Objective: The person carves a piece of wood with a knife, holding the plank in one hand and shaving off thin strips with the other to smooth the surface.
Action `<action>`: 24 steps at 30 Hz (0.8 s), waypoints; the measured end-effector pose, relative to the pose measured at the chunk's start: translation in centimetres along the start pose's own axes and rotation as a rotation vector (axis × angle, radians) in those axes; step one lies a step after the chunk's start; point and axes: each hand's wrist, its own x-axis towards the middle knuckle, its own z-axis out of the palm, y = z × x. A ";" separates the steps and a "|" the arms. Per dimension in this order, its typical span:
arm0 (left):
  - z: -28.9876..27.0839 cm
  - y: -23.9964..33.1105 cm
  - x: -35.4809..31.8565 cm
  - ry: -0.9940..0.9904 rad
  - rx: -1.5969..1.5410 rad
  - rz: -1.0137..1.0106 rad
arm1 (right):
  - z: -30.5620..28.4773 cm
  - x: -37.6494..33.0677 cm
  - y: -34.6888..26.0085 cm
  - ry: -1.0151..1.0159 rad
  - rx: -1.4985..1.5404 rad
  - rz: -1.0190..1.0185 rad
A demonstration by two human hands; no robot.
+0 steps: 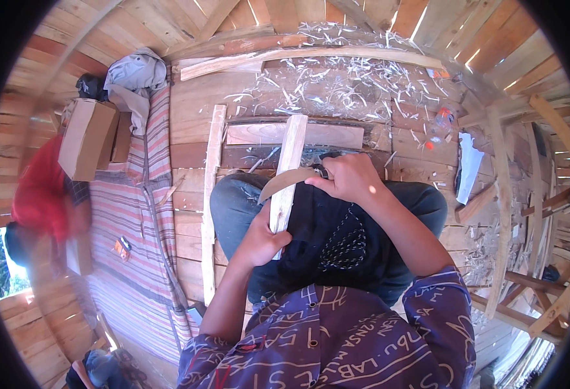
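Note:
My left hand (260, 241) is closed round the lower end of a pale wooden stick (291, 148), which points up and away from my lap. In my right hand (351, 177) is the handle of a knife with a broad, curved blade (279, 183). The blade lies across the stick just above my left hand, its tip reaching past the stick's left side. Most of the handle is hidden by my fingers. Under both hands, a dark cloth (324, 233) with a white dotted pattern covers my lap between my crossed legs.
Wood shavings (350, 78) litter the far floor near a long pale strip (311, 54). A narrow board (213, 201) lies left of my knee. Further left are a striped mat (126, 227), a cardboard box (87, 139) and a bending person in red (41, 188). Another person (100, 369) sits lower left.

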 end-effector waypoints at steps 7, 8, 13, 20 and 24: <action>-0.6 1.2 0.4 0.002 -0.016 -0.148 | 0.7 2.3 1.8 0.015 -0.085 0.023; -0.7 0.7 0.1 0.010 0.101 -0.004 | 1.1 2.7 2.2 0.045 0.016 0.230; 0.2 -1.5 -1.9 0.011 0.405 0.109 | -3.5 -1.2 20.2 0.345 0.020 0.778; 1.6 -1.3 -0.5 0.111 0.214 0.168 | -5.7 -9.6 13.7 0.269 0.174 0.752; 1.5 -0.7 -0.7 0.124 0.185 0.052 | -3.8 -8.2 2.0 0.047 0.325 0.633</action>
